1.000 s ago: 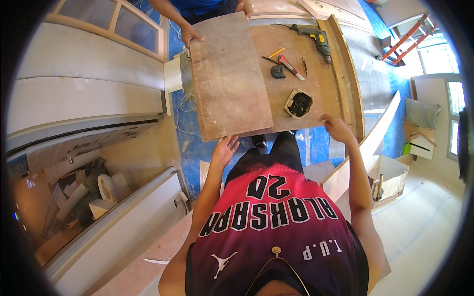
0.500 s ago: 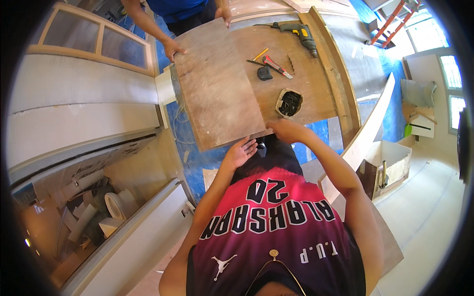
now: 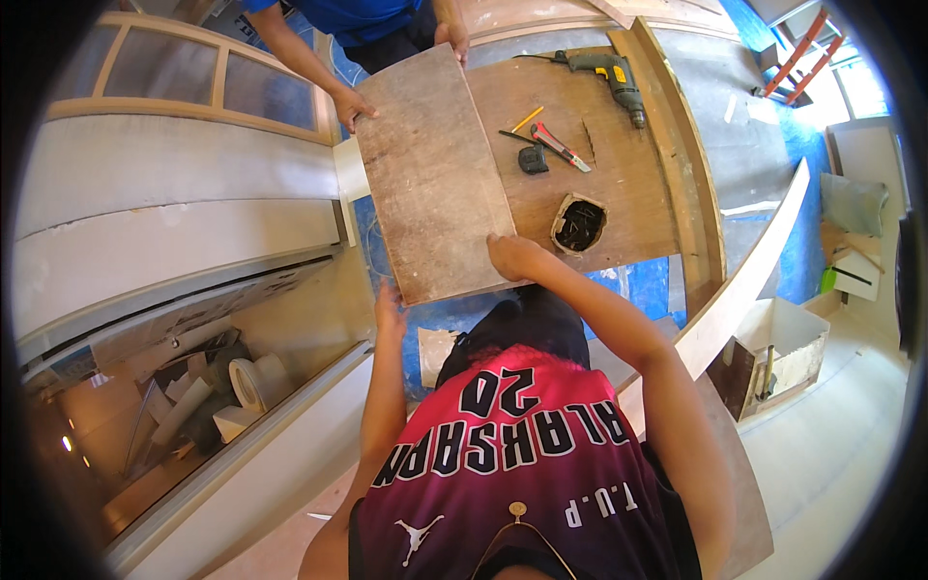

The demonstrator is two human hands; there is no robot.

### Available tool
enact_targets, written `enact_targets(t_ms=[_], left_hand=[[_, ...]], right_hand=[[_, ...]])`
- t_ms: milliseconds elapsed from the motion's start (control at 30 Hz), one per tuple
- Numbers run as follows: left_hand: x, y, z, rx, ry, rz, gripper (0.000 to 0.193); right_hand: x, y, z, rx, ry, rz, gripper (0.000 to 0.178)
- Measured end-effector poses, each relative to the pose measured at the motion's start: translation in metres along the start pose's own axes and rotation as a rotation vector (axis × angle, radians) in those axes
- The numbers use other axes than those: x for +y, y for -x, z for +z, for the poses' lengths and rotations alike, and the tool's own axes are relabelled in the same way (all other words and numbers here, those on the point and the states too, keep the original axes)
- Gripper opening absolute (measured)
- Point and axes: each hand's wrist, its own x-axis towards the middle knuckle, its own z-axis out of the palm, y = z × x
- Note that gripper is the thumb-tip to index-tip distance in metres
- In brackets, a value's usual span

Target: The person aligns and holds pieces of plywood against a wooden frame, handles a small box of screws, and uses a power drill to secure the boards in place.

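Spread apart since half a second ago, the left hand (image 3: 389,311) and the right hand (image 3: 510,257) are now at opposite near corners of the plywood board (image 3: 435,179); earlier they sat close together along its near edge. From the left, one hand of a co-worker (image 3: 356,108) clasps the board's side edge. Below it, the left hand is at the near left corner, blurred, so I cannot tell whether its grip has closed. The board covers the left part of the worktop (image 3: 628,203), its near end over that edge; whether it rests or is lifted is unclear. The co-worker's other hand (image 3: 454,41) is at the far right corner, and the right hand's grip is closed on the near right one. That change puts the board between two people, with a hand at each end of its right side. Farther right lie a yellow pencil (image 3: 528,119), a black tape measure (image 3: 533,159), a red utility knife (image 3: 561,147), a container of dark fasteners (image 3: 580,226) and a power drill (image 3: 609,75).
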Motion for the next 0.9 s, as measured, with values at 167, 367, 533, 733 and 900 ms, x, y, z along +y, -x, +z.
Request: enact_targets(t_ms=[167, 367, 533, 733, 900], left_hand=[[0.021, 0.012, 0.024, -0.087, -0.303, 0.134, 0.059], [0.075, 0.125, 0.162, -0.652, -0.11, 0.269, 0.046], [0.068, 0.124, 0.205, -0.69, 0.019, 0.329, 0.025], [0.053, 0.131, 0.198, -0.522, -0.049, 0.323, 0.021], [0.052, 0.134, 0.14, -0.364, -0.048, 0.217, 0.02]], right_hand=[[0.013, 0.012, -0.032, -0.041, 0.039, -0.104, 0.039], [0.006, 0.022, -0.082, 0.671, -0.639, -0.522, 0.038], [0.005, 0.04, -0.109, 0.366, -0.958, -0.41, 0.041], [0.069, 0.021, -0.121, 0.333, -0.727, -0.558, 0.048], [0.261, -0.022, -0.21, 0.666, 0.395, 0.084, 0.04]])
